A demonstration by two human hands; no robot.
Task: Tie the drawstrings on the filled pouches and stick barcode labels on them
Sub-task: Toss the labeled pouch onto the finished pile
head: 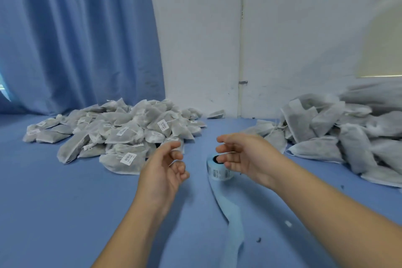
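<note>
1. Left of the label roll (219,168), the labelled pouches (121,135) lie heaped on the surface (65,213).
2. The left hand (165,169) is loosely curled, empty.
3. The right hand (241,154), fingers (224,149) half-spread, hovers over the roll, holding nothing.
4. Right of the roll lie the unlabelled pouches (339,137); I think it is best to take one only and pull its strings tight.

Looks like a small packing/labelling workrm: blue-covered table (65,213) w/ heaps of filled pouches (121,130) toward its far edge, a barcode label roll (219,173) mid-table, blue curtain (76,35) & bare white wall (293,39) behind.
</note>
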